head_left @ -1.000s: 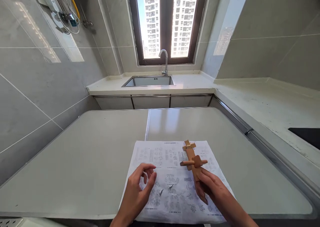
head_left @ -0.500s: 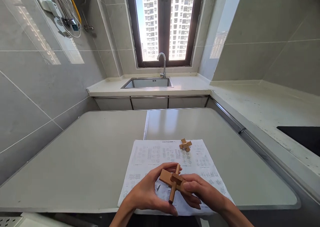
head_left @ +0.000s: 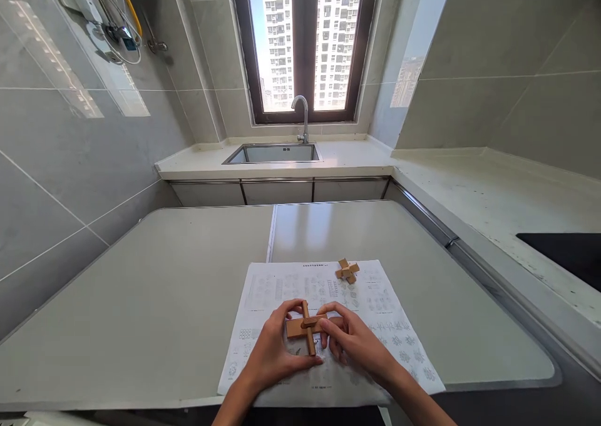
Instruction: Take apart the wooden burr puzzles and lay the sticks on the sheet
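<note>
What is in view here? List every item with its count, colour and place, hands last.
wooden cross puzzle: 1, light brown, held over the near part of the sheet between both hands
small wooden burr puzzle: 1, light brown, lying on the far right part of the sheet
printed instruction sheet: 1, white with grey diagrams, flat on the table's near edge
table: 1, pale grey, with a seam down the middle
sink: 1, steel, in the counter under the window
faucet: 1, chrome, behind the sink
window: 1, dark frame, tower blocks outside
cooktop: 1, black, on the right counter
left hand: gripping the puzzle's left side
right hand: gripping its right side
</note>
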A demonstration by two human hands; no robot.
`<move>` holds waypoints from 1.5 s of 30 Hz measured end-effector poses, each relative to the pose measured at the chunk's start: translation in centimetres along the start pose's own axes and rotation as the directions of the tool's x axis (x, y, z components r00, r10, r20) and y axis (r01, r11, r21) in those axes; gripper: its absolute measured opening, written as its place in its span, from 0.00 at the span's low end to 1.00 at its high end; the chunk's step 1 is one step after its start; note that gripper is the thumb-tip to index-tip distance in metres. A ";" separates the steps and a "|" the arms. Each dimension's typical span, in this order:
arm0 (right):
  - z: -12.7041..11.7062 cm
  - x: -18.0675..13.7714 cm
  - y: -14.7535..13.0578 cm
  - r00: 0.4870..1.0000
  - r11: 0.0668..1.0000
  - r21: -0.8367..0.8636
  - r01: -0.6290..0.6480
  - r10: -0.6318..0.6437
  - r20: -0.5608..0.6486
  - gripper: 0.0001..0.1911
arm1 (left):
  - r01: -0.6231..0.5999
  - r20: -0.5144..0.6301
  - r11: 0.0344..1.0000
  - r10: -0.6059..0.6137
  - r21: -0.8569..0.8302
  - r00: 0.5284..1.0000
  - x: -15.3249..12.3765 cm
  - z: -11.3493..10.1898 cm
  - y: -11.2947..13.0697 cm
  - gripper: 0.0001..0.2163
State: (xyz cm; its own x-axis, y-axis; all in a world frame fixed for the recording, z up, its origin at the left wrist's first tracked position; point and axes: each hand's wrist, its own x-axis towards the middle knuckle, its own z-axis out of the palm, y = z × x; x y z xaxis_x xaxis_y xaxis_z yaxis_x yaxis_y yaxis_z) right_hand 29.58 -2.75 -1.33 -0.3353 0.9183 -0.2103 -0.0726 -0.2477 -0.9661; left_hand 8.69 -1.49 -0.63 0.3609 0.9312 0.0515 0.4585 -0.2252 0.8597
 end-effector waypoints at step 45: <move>-2.1 0.1 2.1 0.926 0.893 -0.449 0.040 -0.202 -0.319 0.22 | 0.201 -0.065 0.872 -0.255 -0.446 0.965 -2.7 -1.8 2.0 0.33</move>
State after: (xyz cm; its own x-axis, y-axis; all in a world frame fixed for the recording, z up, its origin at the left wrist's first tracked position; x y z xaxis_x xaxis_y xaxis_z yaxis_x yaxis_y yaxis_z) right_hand 31.38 -2.56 -3.73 0.0040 0.9989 -0.0470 0.3431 -0.0455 -0.9382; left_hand 7.18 -3.95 1.83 0.1783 0.9744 -0.1369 0.1107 0.1184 0.9868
